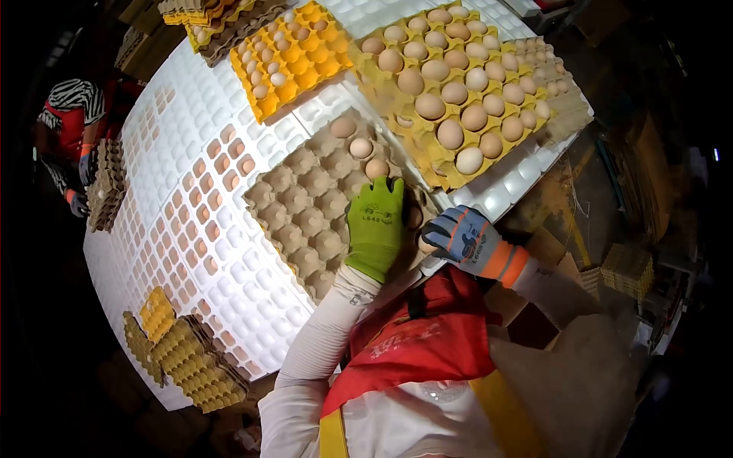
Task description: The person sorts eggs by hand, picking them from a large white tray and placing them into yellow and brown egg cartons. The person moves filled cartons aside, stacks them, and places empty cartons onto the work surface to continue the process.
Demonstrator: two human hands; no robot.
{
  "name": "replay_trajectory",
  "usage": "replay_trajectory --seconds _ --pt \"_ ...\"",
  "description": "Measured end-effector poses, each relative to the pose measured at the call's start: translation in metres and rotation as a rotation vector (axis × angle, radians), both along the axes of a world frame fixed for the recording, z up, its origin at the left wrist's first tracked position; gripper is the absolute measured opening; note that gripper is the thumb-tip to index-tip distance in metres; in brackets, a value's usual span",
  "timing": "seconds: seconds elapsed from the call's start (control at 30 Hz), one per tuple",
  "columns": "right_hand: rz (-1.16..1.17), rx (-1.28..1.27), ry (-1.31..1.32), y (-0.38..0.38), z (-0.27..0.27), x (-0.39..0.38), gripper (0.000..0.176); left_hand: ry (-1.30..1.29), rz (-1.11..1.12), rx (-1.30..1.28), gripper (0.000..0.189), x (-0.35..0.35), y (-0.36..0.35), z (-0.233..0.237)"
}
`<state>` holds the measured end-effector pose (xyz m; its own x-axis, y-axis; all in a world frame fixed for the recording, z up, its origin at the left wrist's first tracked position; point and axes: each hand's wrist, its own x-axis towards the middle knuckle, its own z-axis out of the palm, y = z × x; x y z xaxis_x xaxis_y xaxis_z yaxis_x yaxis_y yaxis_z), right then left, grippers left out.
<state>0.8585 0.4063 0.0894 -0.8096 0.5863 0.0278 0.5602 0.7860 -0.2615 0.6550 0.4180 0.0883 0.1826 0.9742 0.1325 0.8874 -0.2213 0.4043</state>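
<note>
My left hand [376,225], in a green glove, is over the right side of a grey-brown pulp egg tray [294,202]. Its fingers curl down just below an egg [376,169]; whatever they grip is hidden under the palm. Two more eggs, one of them a brown egg [343,127], sit in the tray's far corner. Many cups to the left hold nothing. By the tray's near right edge, my right hand [467,240], in a grey-blue glove with orange bands, has its fingers closed around a brown egg [426,244].
Ahead right stands a yellow tray [397,126] full of eggs. An orange tray [305,65], partly filled, lies farther back. White moulded trays [267,267] cover the table, some with eggs. Stacked trays [200,362] stand at lower left. A co-worker [72,130] is at the far left.
</note>
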Motion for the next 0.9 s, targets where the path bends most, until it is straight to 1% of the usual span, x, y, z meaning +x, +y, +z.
replay_trajectory --seconds 0.03,0.1,0.13,0.2,0.23,0.27,0.33,0.37,0.4,0.43,0.47,0.5,0.53,0.6,0.63,0.67,0.7,0.73,0.77,0.8,0.87,0.9 --pt "-0.109 -0.251 0.204 -0.001 0.001 0.005 0.022 -0.014 0.026 -0.027 0.018 0.004 0.002 0.004" --pt "-0.321 -0.754 0.607 -0.003 0.005 0.016 0.032 -0.075 0.053 -0.125 0.020 0.003 0.008 -0.008" --pt "-0.366 -0.820 0.698 -0.002 -0.002 0.017 0.038 -0.108 0.069 -0.175 0.021 0.002 0.009 -0.011" --pt "-0.475 -0.945 0.880 -0.003 -0.022 0.020 0.050 -0.207 0.034 -0.128 0.025 -0.008 0.011 -0.004" --pt "-0.338 -0.888 0.958 0.001 -0.021 0.014 0.058 -0.256 0.010 -0.100 0.028 -0.016 0.015 0.001" --pt "-0.342 -0.796 0.701 0.006 -0.005 0.007 0.060 -0.418 0.073 -0.288 0.029 -0.029 0.016 0.008" --pt "-0.354 -0.158 0.074 0.000 -0.003 -0.009 0.062 -1.081 0.213 -0.528 0.030 -0.059 0.005 -0.012" --pt "-0.314 -0.167 -0.223 0.007 -0.006 -0.021 0.066 -1.352 0.270 -0.591 0.030 -0.061 0.003 0.015" --pt "-0.303 -0.162 -0.235 0.008 -0.006 -0.029 0.066 -1.367 0.318 -0.572 0.030 -0.071 0.001 0.003" --pt "-0.288 -0.155 -0.252 0.009 -0.006 -0.034 0.065 -1.191 0.232 -0.488 0.030 -0.076 0.004 -0.016" --pt "-0.267 -0.143 -0.271 0.011 -0.005 -0.037 0.064 -1.017 0.151 -0.398 0.031 -0.075 0.014 -0.017" --pt "-0.286 -0.196 -0.135 0.013 -0.002 -0.036 0.061 -0.554 0.096 -0.110 0.038 -0.061 0.018 -0.017" --pt "-0.302 -0.251 -0.002 0.014 0.003 -0.030 0.058 -0.329 0.146 -0.081 0.039 -0.038 0.025 0.011" --pt "-0.320 -0.347 0.256 0.024 0.011 -0.018 0.052 0.145 0.176 -0.045 0.034 -0.013 0.036 0.017" --pt "-0.289 -0.342 0.487 0.022 0.005 -0.017 0.050 0.103 0.180 -0.020 0.033 -0.009 0.037 0.004" --pt "-0.268 -0.515 0.712 0.021 0.008 -0.023 0.045 0.063 0.182 0.002 0.031 -0.010 0.037 -0.010" --pt "-0.349 -1.028 0.861 0.024 0.020 -0.021 0.044 0.082 0.160 0.035 0.033 -0.013 0.036 -0.022" --pt "-0.434 -1.550 0.984 0.026 0.036 -0.021 0.043 -0.092 0.190 0.034 0.034 -0.017 0.034 -0.022" --pt "-0.375 -1.560 1.180 0.031 0.036 -0.032 0.045 -0.266 0.213 0.035 0.034 -0.025 0.031 -0.021" --pt "-0.531 -1.440 1.318 0.032 0.044 -0.048 0.044 -0.438 0.230 0.039 0.034 -0.034 0.030 -0.019" --pt "-0.479 -1.293 0.966 0.062 0.036 -0.055 0.050 -0.997 0.291 -0.093 0.037 -0.060 0.033 -0.004" --pt "-0.412 -0.925 0.795 0.071 0.022 -0.070 0.045 -1.288 0.352 -0.148 0.038 -0.074 0.036 0.001"
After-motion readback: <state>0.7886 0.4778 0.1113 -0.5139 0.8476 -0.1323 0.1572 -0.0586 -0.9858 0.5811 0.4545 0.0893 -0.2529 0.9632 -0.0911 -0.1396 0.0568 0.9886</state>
